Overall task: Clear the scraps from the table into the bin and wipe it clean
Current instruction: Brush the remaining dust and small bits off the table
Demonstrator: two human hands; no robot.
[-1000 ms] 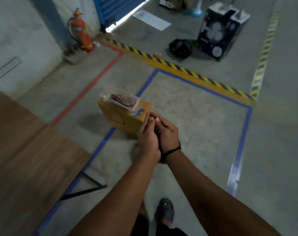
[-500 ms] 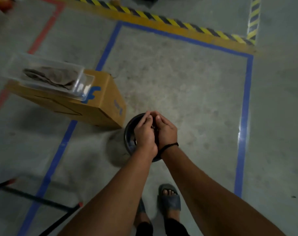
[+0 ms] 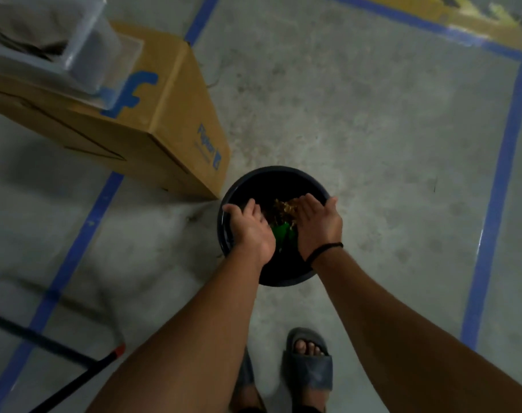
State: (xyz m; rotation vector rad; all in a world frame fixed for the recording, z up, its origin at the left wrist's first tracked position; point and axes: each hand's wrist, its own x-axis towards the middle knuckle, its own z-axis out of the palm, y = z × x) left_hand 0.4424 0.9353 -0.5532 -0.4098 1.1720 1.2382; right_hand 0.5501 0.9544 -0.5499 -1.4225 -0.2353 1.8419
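Head cam, looking straight down at the floor. Both hands are over the mouth of the bin [image 3: 271,169], a dark round one standing on bare concrete just beside the corner of a cardboard box [image 3: 170,114].

Left hand [image 3: 249,231]: palm turned inward, fingers relaxed and loosely spread, thumb out over the left rim, holding nothing. Right hand [image 3: 317,225]: same pose mirrored, fingers nearly straight, thumb out by the right rim, black band [image 3: 325,248] on the wrist. The palms are apart with a clear gap.

The scraps [image 3: 285,208] are a yellow-brown clump in that gap, near the right fingertips and above the bin opening (I can't tell whether they touch the fingers, too blurred). A green piece [image 3: 280,234] shows lower down inside the bin, between the wrists.

A clear plastic tub [image 3: 87,55] with something grey-brown in it sits on the box. Blue tape lines [image 3: 498,180] mark the floor. One grey sandal [image 3: 308,371] shows at the bottom, and black metal bars [image 3: 45,343] bottom left.
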